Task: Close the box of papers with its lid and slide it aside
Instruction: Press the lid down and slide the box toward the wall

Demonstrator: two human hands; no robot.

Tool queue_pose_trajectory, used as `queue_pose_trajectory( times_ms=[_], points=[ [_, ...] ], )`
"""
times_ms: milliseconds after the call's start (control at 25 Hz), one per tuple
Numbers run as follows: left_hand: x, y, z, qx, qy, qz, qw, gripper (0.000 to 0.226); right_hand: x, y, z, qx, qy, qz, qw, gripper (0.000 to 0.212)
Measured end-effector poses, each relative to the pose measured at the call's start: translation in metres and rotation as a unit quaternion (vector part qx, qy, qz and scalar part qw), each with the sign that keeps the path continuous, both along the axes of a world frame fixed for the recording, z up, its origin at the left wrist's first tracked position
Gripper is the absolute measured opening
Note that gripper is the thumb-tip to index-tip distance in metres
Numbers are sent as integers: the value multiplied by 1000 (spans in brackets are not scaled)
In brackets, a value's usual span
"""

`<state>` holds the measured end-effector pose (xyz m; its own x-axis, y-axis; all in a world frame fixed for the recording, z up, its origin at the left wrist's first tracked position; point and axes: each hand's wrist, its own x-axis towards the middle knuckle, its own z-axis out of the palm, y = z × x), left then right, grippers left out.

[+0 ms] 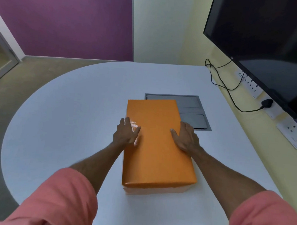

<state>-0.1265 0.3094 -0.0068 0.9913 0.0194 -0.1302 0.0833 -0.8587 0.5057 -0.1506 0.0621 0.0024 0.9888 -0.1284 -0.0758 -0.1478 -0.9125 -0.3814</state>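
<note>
An orange lid (157,147) covers the box in the middle of the white table (71,118); a pale strip of the box (155,191) shows under the lid's near edge. The papers inside are hidden. My left hand (126,132) grips the lid's left edge, thumb on top and fingers down the side. My right hand (186,137) holds the right edge the same way. Both forearms reach in from pink sleeves.
A grey hatch panel (194,113) is set flush in the table just behind the box. A large dark screen (262,49) hangs at the right, with a black cable (222,82) and wall sockets (250,83) below it. The table's left edge is rounded.
</note>
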Motion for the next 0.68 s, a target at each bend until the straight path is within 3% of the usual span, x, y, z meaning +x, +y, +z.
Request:
queue_pose_trajectory(
  times_ms=[320,480,680],
  points=[
    [60,-15,7,87,65,-97,989,83,84,19,15,-31,108,61,992,94],
    [73,-14,0,104,79,-114,985,81,104,22,10,-50,156,68,984,96],
    [74,-16,-10,120,71,-104,985,79,104,22,0,-46,145,52,987,98]
  ],
)
